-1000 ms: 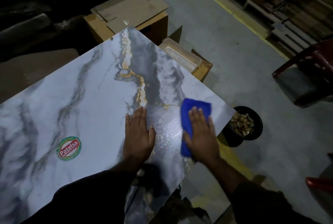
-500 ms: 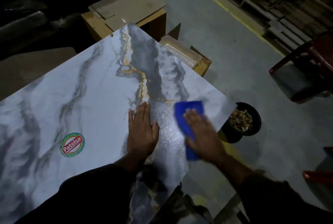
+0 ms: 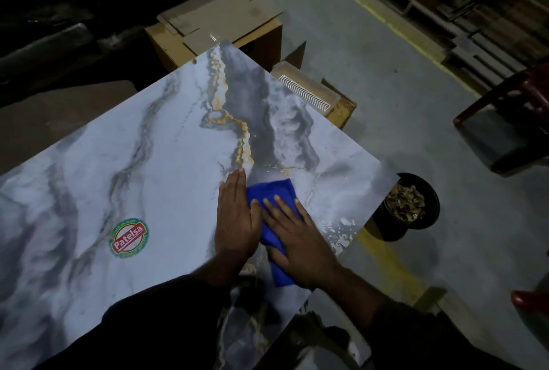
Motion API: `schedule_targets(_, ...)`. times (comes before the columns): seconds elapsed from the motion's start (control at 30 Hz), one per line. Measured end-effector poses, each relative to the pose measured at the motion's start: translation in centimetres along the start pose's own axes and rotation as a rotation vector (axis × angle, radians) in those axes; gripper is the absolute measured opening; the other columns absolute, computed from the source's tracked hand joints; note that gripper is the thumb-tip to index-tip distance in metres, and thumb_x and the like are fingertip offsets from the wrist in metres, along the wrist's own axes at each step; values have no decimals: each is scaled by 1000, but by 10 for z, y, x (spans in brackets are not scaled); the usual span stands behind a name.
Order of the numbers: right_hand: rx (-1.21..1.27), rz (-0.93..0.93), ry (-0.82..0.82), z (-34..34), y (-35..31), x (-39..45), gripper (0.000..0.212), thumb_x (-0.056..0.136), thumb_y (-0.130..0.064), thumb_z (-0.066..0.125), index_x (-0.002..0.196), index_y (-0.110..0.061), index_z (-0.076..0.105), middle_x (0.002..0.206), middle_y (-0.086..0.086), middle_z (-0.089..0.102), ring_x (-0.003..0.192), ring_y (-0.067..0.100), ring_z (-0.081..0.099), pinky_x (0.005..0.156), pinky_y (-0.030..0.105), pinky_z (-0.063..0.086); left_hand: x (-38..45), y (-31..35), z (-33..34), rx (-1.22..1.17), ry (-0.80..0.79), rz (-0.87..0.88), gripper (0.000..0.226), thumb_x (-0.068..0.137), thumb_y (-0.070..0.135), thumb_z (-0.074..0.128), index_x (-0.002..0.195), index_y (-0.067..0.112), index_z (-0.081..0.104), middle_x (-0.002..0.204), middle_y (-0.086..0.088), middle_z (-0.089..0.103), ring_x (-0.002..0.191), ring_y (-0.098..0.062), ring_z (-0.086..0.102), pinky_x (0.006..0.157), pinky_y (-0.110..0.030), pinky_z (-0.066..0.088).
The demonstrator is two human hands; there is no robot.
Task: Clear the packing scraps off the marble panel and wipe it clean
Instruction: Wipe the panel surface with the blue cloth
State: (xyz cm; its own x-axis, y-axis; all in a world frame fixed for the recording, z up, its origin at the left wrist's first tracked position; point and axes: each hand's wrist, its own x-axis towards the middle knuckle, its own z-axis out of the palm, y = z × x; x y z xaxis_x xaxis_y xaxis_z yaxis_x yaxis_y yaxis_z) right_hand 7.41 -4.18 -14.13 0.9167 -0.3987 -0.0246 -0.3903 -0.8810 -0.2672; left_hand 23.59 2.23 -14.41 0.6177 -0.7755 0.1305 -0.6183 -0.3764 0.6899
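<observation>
Dim warehouse floor surrounds the panel [image 3: 118,161]. From the head view, the right hand [image 3: 300,238] presses flat, fingers straight, on the cloth [image 3: 271,206] to scrub; the left hand [image 3: 234,221], released and flat just beside that grip, likely steadies the panel. Scraps [image 3: 338,228] lie right of the grip, near the edge.

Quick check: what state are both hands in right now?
Left hand: open, flat on the marble panel.
Right hand: open, fingers straight, pressing the blue cloth.
</observation>
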Motion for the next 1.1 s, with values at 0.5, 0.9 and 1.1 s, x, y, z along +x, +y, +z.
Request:
schedule_targets(0.5,-104,456,59,-28,82,170,84,97,-60,31,162,-12,10,170,12,5,157,32,-1,125,55,0,6,-7,12,100,109,88,67,88,25,45,145,-10,46,152,-23,47,145,-30,37,126,-40,18)
schedule_targets(0.9,-76,366,79,-26,87,49,83,93,-54,36,161,-11,19,169,9,16,157,27,8,125,52,14,67,-2,4,222,245,-193,52,84,38,57,129,12,59,117,-6,61,107,-29,54,89,-40,40)
schedule_targets(1.1,-90,553,88,-37,109,137,84,94,-55,26,160,-3,19,167,16,18,157,32,9,125,56,13,147,-29,5,490,110,-87,67,95,50,51,148,10,49,155,-9,46,143,-25,43,118,-49,31)
